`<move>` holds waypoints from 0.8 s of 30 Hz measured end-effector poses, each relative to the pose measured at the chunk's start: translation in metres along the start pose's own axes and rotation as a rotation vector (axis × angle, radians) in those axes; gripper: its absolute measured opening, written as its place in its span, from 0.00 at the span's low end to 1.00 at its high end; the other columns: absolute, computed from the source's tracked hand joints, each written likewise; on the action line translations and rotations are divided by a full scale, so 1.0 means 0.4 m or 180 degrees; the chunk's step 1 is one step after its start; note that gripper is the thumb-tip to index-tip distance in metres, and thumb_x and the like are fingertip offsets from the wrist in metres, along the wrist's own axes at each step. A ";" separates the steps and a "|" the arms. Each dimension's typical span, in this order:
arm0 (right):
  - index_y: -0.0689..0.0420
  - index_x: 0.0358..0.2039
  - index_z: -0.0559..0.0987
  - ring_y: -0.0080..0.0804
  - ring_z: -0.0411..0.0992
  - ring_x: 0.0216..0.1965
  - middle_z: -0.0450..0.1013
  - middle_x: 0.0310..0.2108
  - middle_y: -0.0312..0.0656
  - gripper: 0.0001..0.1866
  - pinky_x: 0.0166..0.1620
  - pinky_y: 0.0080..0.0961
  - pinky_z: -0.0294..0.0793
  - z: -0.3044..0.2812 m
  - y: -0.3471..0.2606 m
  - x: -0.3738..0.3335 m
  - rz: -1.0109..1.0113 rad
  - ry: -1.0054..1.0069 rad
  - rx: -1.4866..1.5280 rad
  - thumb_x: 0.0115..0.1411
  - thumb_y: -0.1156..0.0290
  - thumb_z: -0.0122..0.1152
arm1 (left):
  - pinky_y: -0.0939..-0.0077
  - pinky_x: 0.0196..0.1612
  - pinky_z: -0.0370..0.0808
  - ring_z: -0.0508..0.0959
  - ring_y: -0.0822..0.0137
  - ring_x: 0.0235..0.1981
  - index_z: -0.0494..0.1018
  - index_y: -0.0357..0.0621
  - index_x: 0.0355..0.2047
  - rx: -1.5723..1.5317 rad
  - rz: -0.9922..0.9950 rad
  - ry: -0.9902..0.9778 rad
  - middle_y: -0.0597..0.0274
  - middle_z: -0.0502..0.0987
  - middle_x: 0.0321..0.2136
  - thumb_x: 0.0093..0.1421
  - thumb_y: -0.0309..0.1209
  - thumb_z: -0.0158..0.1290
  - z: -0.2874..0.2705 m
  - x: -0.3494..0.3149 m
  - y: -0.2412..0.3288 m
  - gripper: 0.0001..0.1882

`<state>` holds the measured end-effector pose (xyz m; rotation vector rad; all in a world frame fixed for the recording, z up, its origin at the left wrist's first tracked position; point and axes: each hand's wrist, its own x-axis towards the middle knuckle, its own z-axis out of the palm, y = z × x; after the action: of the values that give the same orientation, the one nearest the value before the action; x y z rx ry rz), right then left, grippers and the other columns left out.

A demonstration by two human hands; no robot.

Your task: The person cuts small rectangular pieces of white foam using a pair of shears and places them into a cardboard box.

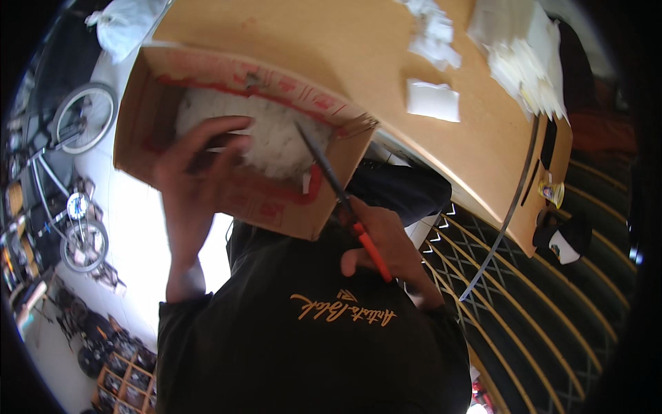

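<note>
A cardboard box (276,214) with its top open is in front of me, holding a heap of small white scraps (272,134). My left hand (200,162) is over its near left wall. Those fingers are curved and apart, slightly blurred, and I see nothing held in them. Closed round a red-orange handle, my right hand (386,238) is at the box's near right corner. The handle belongs to a tool with a long, narrow dark blade (324,162), tip pointing over the scraps; its exact kind is unclear. A small white piece (307,183) lies by the near inner wall.
A brown table (386,62) reaches from beyond the box to the right, carrying a folded white sheet (433,101), crumpled white pieces (434,34) and a white stack (527,69). A dark strip (503,228) hangs past its edge, near a small yellow tub (552,193). A bicycle (69,179) stands left.
</note>
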<state>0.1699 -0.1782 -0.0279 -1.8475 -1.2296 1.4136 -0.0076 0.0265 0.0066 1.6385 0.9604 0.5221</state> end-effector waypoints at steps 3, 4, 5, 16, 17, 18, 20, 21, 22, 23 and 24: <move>0.59 0.42 0.71 0.54 0.75 0.35 0.74 0.29 0.47 0.41 0.36 0.42 0.72 0.005 -0.001 -0.002 -0.0030 0.0078 -0.0051 0.40 0.37 0.72 | 0.81 0.36 0.75 0.78 0.76 0.34 0.79 0.39 0.40 0.0695 0.0823 0.0265 0.63 0.81 0.36 0.61 0.24 0.57 -0.040 0.081 0.065 0.07; 0.59 0.41 0.71 0.53 0.75 0.35 0.74 0.29 0.47 0.40 0.36 0.43 0.72 0.010 0.006 -0.003 -0.0068 0.0125 -0.0025 0.42 0.38 0.72 | 0.82 0.37 0.74 0.79 0.76 0.35 0.79 0.39 0.40 0.0837 0.1013 0.0195 0.63 0.81 0.36 0.61 0.24 0.56 -0.035 0.114 0.095 0.07; 0.59 0.40 0.71 0.53 0.75 0.35 0.74 0.29 0.47 0.38 0.36 0.43 0.72 0.019 0.017 -0.006 -0.0087 0.0183 0.0020 0.44 0.38 0.71 | 0.83 0.38 0.74 0.79 0.76 0.35 0.79 0.38 0.40 0.0978 0.1201 0.0097 0.64 0.81 0.36 0.62 0.23 0.56 -0.023 0.145 0.126 0.07; 0.59 0.35 0.72 0.55 0.74 0.30 0.74 0.24 0.49 0.33 0.33 0.44 0.71 0.085 0.048 -0.012 -0.0345 0.0688 0.0660 0.55 0.36 0.59 | 0.69 0.42 0.75 0.80 0.62 0.36 0.77 0.37 0.40 0.1967 0.2822 -0.2141 0.54 0.81 0.36 0.59 0.28 0.58 0.416 0.500 0.144 0.10; 0.59 0.34 0.72 0.55 0.74 0.30 0.74 0.24 0.49 0.33 0.33 0.44 0.70 0.090 0.048 -0.013 -0.0353 0.0725 0.0656 0.55 0.36 0.58 | 0.68 0.42 0.75 0.80 0.60 0.36 0.77 0.37 0.40 0.2107 0.2972 -0.2197 0.53 0.80 0.37 0.58 0.29 0.59 0.446 0.502 0.143 0.11; 0.59 0.35 0.72 0.55 0.74 0.29 0.74 0.24 0.50 0.33 0.33 0.44 0.70 0.089 0.044 -0.014 -0.0377 0.0762 0.0669 0.56 0.35 0.57 | 0.67 0.43 0.75 0.80 0.58 0.37 0.77 0.37 0.41 0.2247 0.3122 -0.2247 0.52 0.80 0.37 0.58 0.30 0.59 0.470 0.503 0.145 0.13; 0.59 0.35 0.72 0.55 0.74 0.29 0.74 0.24 0.50 0.33 0.33 0.44 0.70 0.086 0.035 -0.018 -0.0412 0.0828 0.0699 0.56 0.35 0.56 | 0.64 0.43 0.75 0.79 0.54 0.37 0.76 0.35 0.41 0.2148 0.3070 -0.2439 0.50 0.80 0.37 0.55 0.33 0.62 0.505 0.485 0.149 0.16; 0.59 0.35 0.72 0.56 0.74 0.29 0.74 0.24 0.50 0.34 0.33 0.45 0.71 0.085 0.037 -0.018 -0.0408 0.0825 0.0701 0.56 0.34 0.55 | 0.62 0.43 0.75 0.79 0.53 0.37 0.76 0.34 0.40 0.2095 0.3034 -0.2537 0.49 0.79 0.37 0.54 0.35 0.63 0.519 0.473 0.150 0.18; 0.59 0.35 0.73 0.56 0.74 0.29 0.74 0.24 0.50 0.34 0.33 0.45 0.71 0.084 0.038 -0.017 -0.0408 0.0818 0.0701 0.56 0.34 0.54 | 0.60 0.42 0.74 0.79 0.52 0.37 0.75 0.32 0.38 0.1934 0.3290 -0.2467 0.47 0.79 0.35 0.51 0.39 0.65 0.535 0.470 0.131 0.22; 0.59 0.36 0.73 0.56 0.74 0.29 0.74 0.24 0.51 0.34 0.33 0.45 0.71 0.083 0.040 -0.019 -0.0396 0.0811 0.0702 0.57 0.34 0.54 | 0.60 0.42 0.74 0.79 0.52 0.37 0.75 0.31 0.37 0.2133 0.3054 -0.2659 0.48 0.79 0.35 0.51 0.39 0.66 0.546 0.460 0.140 0.22; 0.59 0.37 0.73 0.56 0.74 0.29 0.74 0.24 0.51 0.35 0.33 0.45 0.71 0.083 0.041 -0.021 -0.0385 0.0821 0.0714 0.57 0.34 0.53 | 0.60 0.41 0.74 0.79 0.53 0.37 0.75 0.31 0.36 0.2333 0.2810 -0.2839 0.48 0.79 0.35 0.50 0.38 0.66 0.556 0.449 0.151 0.22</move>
<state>0.1443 -0.1972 -0.0483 -1.7086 -0.9938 1.1552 0.2825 0.0375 -0.0266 2.5964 -0.3459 -0.0829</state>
